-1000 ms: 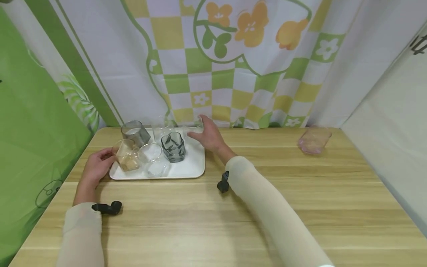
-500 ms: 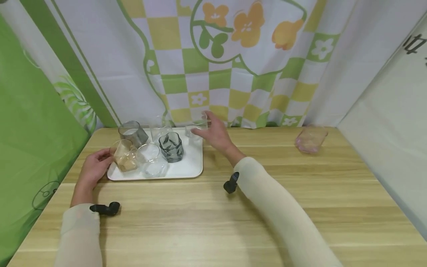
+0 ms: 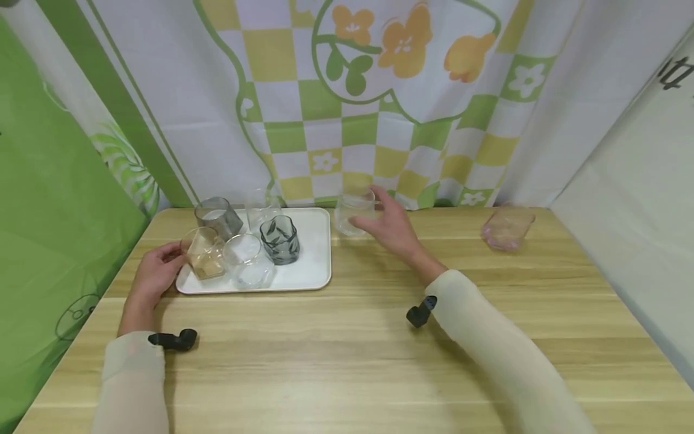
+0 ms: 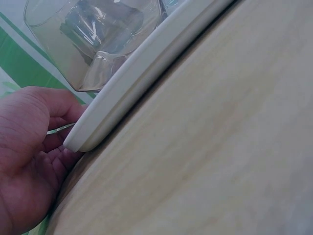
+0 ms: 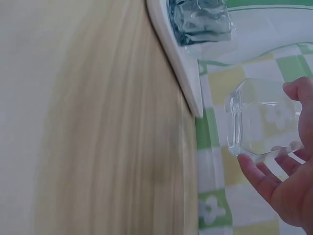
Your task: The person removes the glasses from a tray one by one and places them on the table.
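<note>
My right hand (image 3: 396, 232) holds a clear glass (image 3: 348, 214) by its side, just past the right edge of the white tray (image 3: 316, 256). In the right wrist view the clear glass (image 5: 261, 117) is off the table, with thumb and fingers around it. My left hand (image 3: 152, 276) grips the tray's left edge, beside an amber-tinted glass (image 3: 203, 256). Seen from the left wrist, the fingers (image 4: 63, 105) pinch the tray's corner (image 4: 90, 132). A smoky grey glass (image 3: 219, 220), a dark glass with leaf-shaped facets (image 3: 280, 244) and more clear glasses (image 3: 253, 271) stand on the tray.
Far to the right, a pinkish glass (image 3: 506, 230) stands on the wooden table (image 3: 347, 355). A patterned curtain (image 3: 325, 132) hangs along the table's back edge. Green cloth (image 3: 49, 211) hangs at the left.
My right hand has carried the clear glass to the right, from over the tray's back right corner to beyond its edge. The left hand stays at the tray.
</note>
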Motion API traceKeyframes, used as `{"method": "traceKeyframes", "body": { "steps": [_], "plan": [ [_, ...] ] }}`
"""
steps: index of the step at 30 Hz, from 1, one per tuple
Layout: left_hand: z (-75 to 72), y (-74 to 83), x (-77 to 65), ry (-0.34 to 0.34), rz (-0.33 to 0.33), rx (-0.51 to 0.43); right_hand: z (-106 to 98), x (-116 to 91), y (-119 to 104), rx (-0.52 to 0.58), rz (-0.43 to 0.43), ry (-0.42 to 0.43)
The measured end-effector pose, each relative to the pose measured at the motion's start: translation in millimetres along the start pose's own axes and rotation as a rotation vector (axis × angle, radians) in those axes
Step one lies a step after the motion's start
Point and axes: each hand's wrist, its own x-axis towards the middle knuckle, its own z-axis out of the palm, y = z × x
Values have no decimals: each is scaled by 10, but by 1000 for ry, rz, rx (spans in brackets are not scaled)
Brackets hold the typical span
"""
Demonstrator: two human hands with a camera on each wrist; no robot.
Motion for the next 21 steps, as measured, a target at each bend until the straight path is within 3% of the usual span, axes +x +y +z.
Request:
{"method": "traceKeyframes", "body": {
  "steps": [21],
  "plan": [
    [-5, 4, -8, 0, 11, 16, -942, -487, 569, -154, 62, 68]
  ]
}}
